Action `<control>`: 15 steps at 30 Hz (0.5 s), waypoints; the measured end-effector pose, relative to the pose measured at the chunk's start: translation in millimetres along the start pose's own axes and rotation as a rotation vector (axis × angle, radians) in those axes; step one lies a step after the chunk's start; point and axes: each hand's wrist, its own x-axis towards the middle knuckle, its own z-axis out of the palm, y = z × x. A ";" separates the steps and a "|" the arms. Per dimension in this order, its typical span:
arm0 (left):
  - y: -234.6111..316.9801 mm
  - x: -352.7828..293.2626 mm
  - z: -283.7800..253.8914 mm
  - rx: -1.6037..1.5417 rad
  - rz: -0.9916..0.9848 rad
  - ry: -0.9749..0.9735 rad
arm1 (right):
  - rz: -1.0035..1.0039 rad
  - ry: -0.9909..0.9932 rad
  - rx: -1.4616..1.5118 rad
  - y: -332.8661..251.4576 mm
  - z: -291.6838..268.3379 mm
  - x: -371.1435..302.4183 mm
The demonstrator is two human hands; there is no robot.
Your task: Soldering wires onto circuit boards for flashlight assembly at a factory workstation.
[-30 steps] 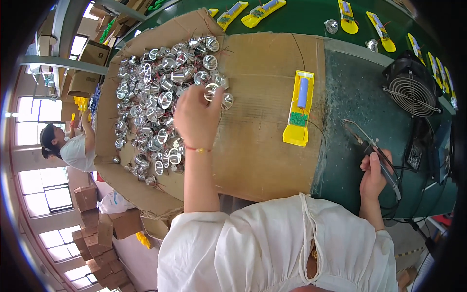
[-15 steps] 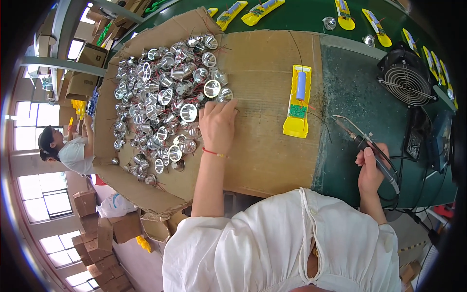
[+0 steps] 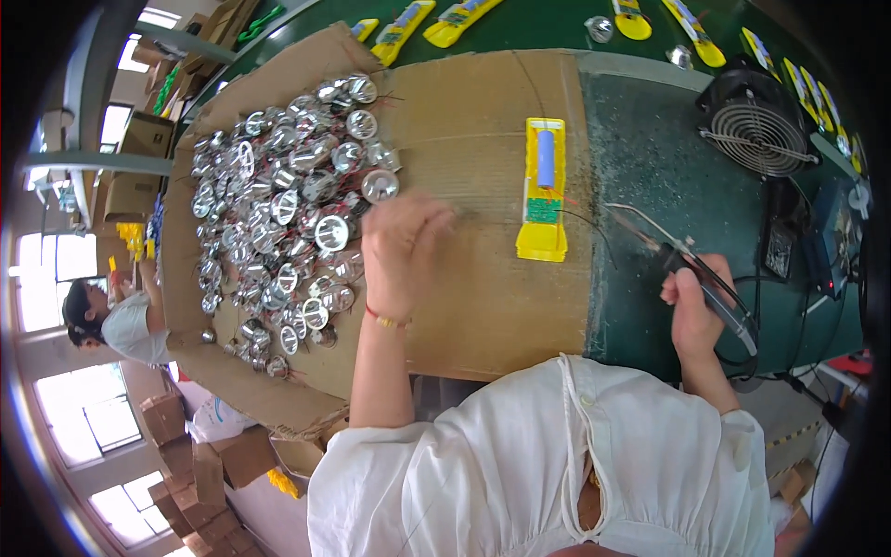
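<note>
My left hand (image 3: 397,255) is over the right edge of the heap of silvery lamp reflectors (image 3: 284,206), above the cardboard. Motion smears its fingers, and I cannot make out whether a reflector is in them. My right hand (image 3: 698,306) is closed round the dark handle of a soldering iron (image 3: 710,295). The iron's thin metal tip and a bent guide tube point up and left over the green mat. Between my hands a yellow casing (image 3: 542,241) lies on the cardboard, with a blue-violet battery cell (image 3: 546,158), a green circuit board (image 3: 544,211) and loose wires.
A torn cardboard tray (image 3: 200,357) holds the reflectors. A black fan with a round grille (image 3: 759,139) stands at the right, near a blue box (image 3: 840,246) and cables. Several yellow casings (image 3: 464,20) line the far green surface. Another person (image 3: 130,325) works at the left.
My left hand has drawn slightly away from the reflectors and is now blurred. The whole view has shifted a little, sliding things left. My right hand keeps holding the soldering iron.
</note>
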 end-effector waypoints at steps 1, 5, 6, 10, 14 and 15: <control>13.3 -5.4 0.9 -0.240 -0.199 -0.124 | -0.004 -0.035 0.002 -3.9 6.6 0.0; 43.1 -14.4 26.1 -0.506 -0.568 -0.165 | -0.087 -0.270 -0.169 -7.2 25.2 4.5; 42.0 -14.9 34.6 -0.499 -0.577 -0.155 | -0.141 -0.311 -0.208 -7.5 28.2 6.0; 39.3 -11.4 49.8 -0.360 -0.342 -0.109 | -0.105 -0.285 -0.258 -4.1 33.6 3.0; 38.4 -10.0 54.8 -0.375 -0.199 -0.112 | -0.093 -0.305 -0.269 -4.4 38.4 5.5; 42.1 -8.6 52.1 -0.447 -0.303 -0.186 | -0.084 -0.295 -0.264 -2.1 39.2 5.1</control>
